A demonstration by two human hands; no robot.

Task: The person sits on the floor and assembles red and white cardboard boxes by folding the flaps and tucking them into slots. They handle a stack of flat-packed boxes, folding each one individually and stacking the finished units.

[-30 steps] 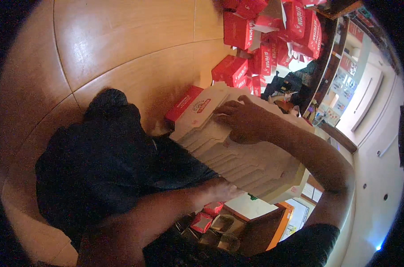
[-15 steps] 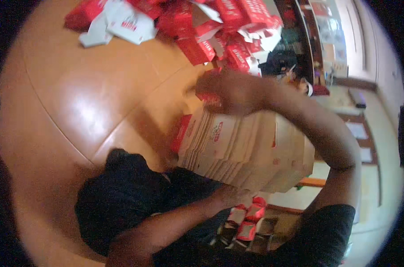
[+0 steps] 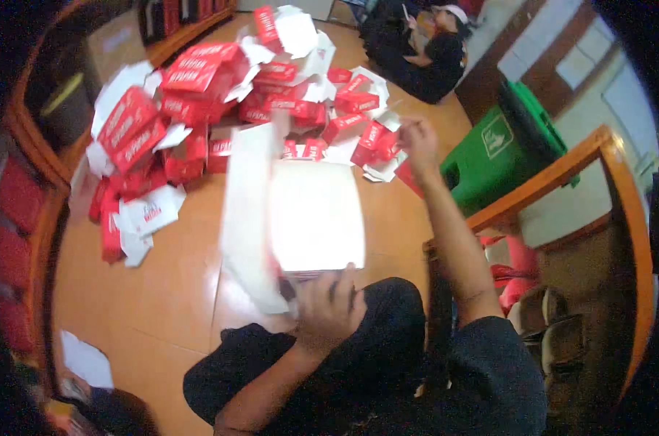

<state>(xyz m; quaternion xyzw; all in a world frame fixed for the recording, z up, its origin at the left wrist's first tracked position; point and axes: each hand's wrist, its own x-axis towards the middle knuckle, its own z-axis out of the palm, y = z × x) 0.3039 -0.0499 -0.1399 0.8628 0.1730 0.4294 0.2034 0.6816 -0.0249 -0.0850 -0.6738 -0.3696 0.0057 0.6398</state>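
A stack of flat cardboard box blanks, its top face white and bright, lies in front of me above my lap. My left hand rests at its near edge, fingers spread against it. Along the stack's left side stands a white cardboard sheet, smeared by motion. My right hand is raised off to the right, away from the stack, with its fingers loosely bent and apart. It is nearest to the right end of a heap of red and white folded boxes on the floor.
A green wheeled bin stands right, behind a wooden frame. Another person sits on the floor at the far right. Wooden shelving lines the left side. A white sheet lies at the lower left.
The view has swung and levelled. Earlier the stack was tilted between both hands, brown side showing; now its white face shows. My right hand has left it, and a white sheet stands at its left.
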